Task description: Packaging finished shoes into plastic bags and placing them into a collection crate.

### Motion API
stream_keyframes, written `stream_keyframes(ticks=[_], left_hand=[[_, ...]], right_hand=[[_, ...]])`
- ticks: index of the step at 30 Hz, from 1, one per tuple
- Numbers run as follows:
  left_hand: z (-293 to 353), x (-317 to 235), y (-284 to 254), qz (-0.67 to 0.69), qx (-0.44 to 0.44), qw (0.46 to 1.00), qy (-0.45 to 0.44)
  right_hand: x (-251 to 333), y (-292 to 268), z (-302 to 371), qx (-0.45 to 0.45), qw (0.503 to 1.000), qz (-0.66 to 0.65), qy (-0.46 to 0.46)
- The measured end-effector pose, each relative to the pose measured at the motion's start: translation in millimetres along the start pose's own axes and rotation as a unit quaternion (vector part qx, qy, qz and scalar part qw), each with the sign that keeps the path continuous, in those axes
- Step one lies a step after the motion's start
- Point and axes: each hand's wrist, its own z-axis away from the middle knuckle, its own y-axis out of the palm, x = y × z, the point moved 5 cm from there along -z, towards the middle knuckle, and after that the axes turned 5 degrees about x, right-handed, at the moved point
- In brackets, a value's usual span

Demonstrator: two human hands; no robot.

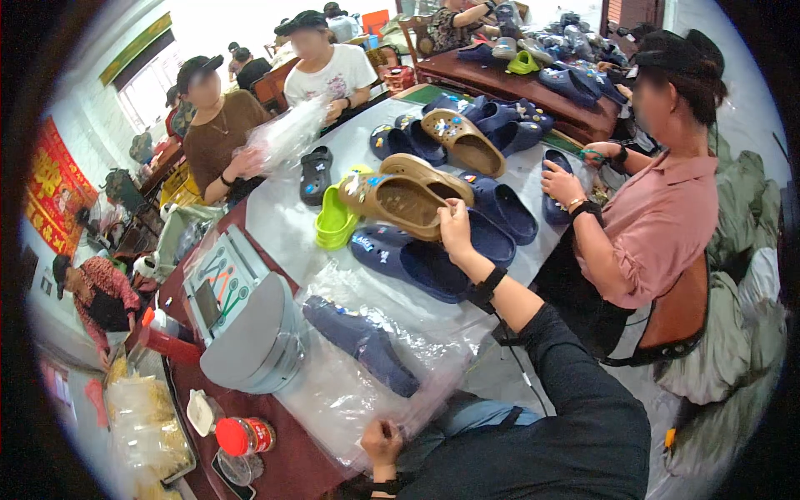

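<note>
The right hand is holding one brown clog by its heel, fingers clamped on it, near two other brown clogs over the table. The left hand is curling beside one clear bag; whether fingers are pinching, I cannot tell. One navy clog is showing through plastic.

On a table under a white sheet, a bright green foam clog lies left of a brown foam clog. A dark grey foam clog sits beyond the green one; a navy foam clog lies nearer than the brown. Nearer still, clear plastic bags lie around a second navy foam clog, right of a grey, rounded plastic machine. A red-lidded clear jar stands nearer left.
</note>
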Motion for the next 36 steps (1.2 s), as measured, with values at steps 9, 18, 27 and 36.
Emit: stream_keyframes(ticks=[9, 18, 27, 36], left_hand=[[-5, -4, 6, -0.006, 0.003, 1.000, 0.011], [-6, -5, -4, -0.006, -0.011, 1.000, 0.017], [-4, -4, 1, 0.002, -0.005, 1.000, 0.021], [-6, -8, 0, -0.007, 0.002, 1.000, 0.007]], right_hand=[[-21, 0, -33, 0.118, 0.992, 0.024, -0.042], [2, -39, 82, 0.184, 0.874, 0.438, -0.104], [-57, -32, 107, 0.321, 0.877, 0.350, -0.078], [15, -65, 61, 0.221, 0.915, 0.323, -0.098]])
